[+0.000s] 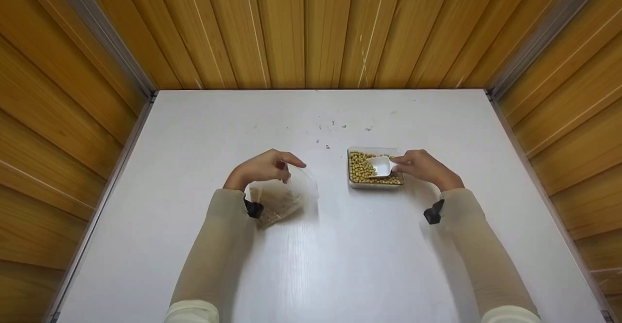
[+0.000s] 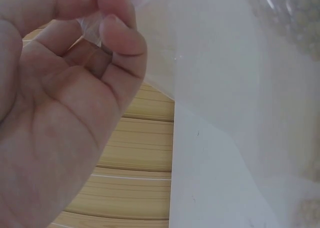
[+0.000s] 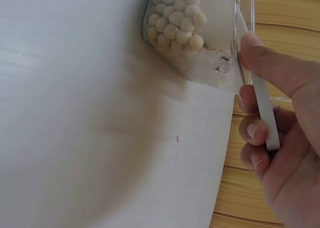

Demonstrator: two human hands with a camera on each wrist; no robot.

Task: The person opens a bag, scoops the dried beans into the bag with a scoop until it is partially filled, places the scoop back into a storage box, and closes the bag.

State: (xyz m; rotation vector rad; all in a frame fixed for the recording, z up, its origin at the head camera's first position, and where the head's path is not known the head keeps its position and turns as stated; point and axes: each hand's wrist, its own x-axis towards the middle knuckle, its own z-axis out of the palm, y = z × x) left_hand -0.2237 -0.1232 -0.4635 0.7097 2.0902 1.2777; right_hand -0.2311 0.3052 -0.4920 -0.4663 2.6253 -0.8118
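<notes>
My left hand (image 1: 265, 168) pinches the upper edge of a clear plastic bag (image 1: 278, 205) with yellowish beans low inside it. In the left wrist view, the fingers curl around thin crinkled film (image 2: 155, 42). On the right, my right hand (image 1: 427, 168) grips the handle (image 3: 266, 115) of a white scoop (image 1: 382, 165). The scoop's bowl lies among dried, soybean-like beans (image 1: 359, 166) in a clear rectangular container (image 1: 374, 186). From the right wrist view, the beans show through the container's wall; the scoop's bowl is hidden there.
Small dark specks (image 1: 327, 146) are scattered on the white table (image 1: 311, 274) beyond the bag and container. Wood-patterned panels (image 1: 291, 31) rise behind the table and along both sides. Black wrist cameras (image 1: 433, 212) sit at both sleeve cuffs.
</notes>
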